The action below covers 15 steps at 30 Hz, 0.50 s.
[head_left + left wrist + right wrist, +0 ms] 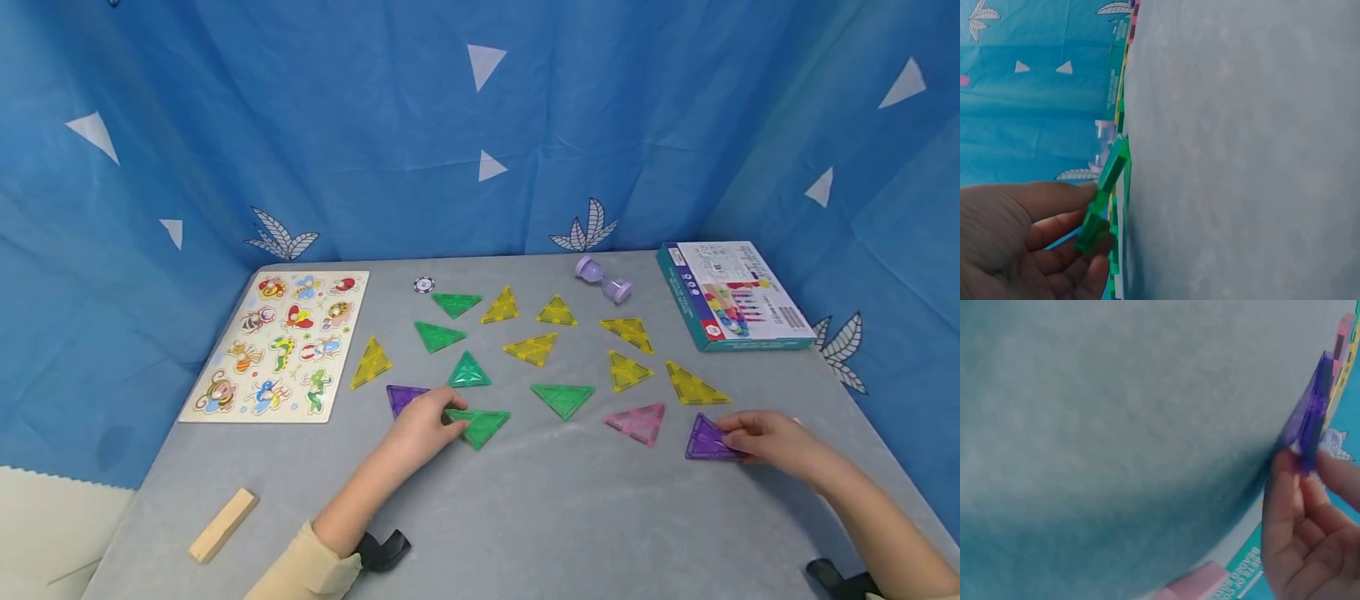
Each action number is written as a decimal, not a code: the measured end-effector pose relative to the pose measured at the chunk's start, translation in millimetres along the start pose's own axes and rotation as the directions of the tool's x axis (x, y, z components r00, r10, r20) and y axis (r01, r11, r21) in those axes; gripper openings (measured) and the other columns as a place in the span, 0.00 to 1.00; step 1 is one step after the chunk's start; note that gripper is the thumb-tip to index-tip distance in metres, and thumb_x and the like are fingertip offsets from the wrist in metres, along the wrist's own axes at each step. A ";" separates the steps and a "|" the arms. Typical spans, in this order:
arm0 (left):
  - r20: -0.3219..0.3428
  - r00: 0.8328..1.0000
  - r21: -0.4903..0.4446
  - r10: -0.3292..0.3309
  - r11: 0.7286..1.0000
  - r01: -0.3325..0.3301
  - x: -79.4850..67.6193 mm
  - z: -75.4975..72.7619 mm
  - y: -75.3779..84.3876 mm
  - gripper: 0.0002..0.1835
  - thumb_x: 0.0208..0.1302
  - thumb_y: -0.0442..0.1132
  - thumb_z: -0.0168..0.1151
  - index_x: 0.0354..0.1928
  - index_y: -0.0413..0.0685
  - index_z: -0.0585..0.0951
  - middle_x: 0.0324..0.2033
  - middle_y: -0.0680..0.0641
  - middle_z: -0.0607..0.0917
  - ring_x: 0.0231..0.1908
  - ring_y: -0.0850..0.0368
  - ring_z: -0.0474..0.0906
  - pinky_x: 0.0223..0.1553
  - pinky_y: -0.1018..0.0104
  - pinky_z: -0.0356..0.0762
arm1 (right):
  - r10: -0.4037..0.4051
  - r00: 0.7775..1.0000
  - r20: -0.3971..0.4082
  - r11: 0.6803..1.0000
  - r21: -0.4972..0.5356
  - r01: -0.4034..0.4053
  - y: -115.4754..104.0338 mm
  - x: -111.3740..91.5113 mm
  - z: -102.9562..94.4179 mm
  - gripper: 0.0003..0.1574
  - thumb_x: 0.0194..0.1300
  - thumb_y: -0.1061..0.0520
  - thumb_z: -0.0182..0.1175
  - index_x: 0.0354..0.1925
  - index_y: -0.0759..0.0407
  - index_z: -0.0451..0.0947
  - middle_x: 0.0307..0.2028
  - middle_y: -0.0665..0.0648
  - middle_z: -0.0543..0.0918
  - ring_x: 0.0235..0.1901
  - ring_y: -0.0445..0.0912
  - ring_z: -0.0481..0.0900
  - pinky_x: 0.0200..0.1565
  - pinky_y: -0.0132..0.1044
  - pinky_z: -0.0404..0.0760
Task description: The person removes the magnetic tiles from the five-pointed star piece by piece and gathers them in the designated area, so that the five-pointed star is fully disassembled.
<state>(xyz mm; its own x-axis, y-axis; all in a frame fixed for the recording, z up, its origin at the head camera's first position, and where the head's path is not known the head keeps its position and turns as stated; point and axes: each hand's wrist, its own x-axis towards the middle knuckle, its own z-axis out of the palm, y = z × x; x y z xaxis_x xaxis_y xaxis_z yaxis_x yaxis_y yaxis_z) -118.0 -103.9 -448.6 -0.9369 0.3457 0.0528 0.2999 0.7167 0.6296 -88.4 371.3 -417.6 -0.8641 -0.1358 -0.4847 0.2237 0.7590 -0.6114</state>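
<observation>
In the head view my left hand (427, 423) pinches a translucent green triangular tile (483, 425) between thumb and fingers. The left wrist view shows this green tile (1113, 165) tilted, its edge toward the camera. A purple triangular tile (403, 397) lies partly hidden behind that hand. At the right, my right hand (772, 437) pinches another purple triangular tile (707, 440) at one corner; in the right wrist view this purple tile (1315, 403) stands edge-on above the fingers. Left of it lies a pink triangular tile (639, 423). Green tiles (562, 398) and yellow tiles (630, 371) spread across the middle.
An insect puzzle board (292, 346) lies at the left, with a wooden block (223, 525) nearer the front. At the back are a poker chip (423, 285), a purple sand timer (603, 279) and a teal box (738, 296). Blue curtain (420, 125) surrounds the grey table (570, 517).
</observation>
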 end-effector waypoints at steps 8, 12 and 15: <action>-0.023 0.996 0.139 0.092 0.986 -0.088 -1.8 2.8 1.1 0.09 0.52 0.38 0.70 0.35 0.47 0.82 0.32 0.51 0.81 0.38 0.55 0.77 0.42 0.59 0.75 | -0.025 0.996 -0.085 0.965 -0.261 0.002 -11.9 1.9 -1.0 0.16 0.63 0.61 0.57 0.45 0.74 0.76 0.35 0.62 0.81 0.34 0.50 0.75 0.35 0.46 0.79; -0.041 0.995 0.152 0.088 0.985 -0.081 -4.2 -1.7 5.8 0.10 0.53 0.38 0.69 0.38 0.46 0.83 0.35 0.50 0.82 0.42 0.52 0.78 0.45 0.57 0.75 | -0.068 0.982 -0.174 0.950 -0.312 0.010 -24.0 0.4 -0.8 0.19 0.63 0.57 0.57 0.47 0.71 0.77 0.39 0.67 0.81 0.34 0.51 0.76 0.35 0.50 0.79; -0.088 0.993 0.138 0.074 0.988 -0.062 -4.4 -12.2 16.3 0.12 0.55 0.39 0.67 0.43 0.47 0.83 0.41 0.48 0.83 0.48 0.51 0.77 0.49 0.56 0.74 | -0.136 0.960 -0.246 0.956 -0.286 0.062 -46.0 -3.0 3.2 0.24 0.67 0.51 0.55 0.51 0.69 0.75 0.43 0.69 0.80 0.38 0.55 0.78 0.38 0.52 0.80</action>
<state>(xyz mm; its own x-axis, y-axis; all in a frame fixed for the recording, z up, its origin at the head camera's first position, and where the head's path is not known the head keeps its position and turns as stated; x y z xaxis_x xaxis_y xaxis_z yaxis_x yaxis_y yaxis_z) -111.2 -101.1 -429.1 -0.9241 0.3436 0.1673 0.3793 0.7708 0.5119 -94.6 334.7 -390.0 -0.9706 -0.0765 -0.2283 0.0316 0.8994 -0.4359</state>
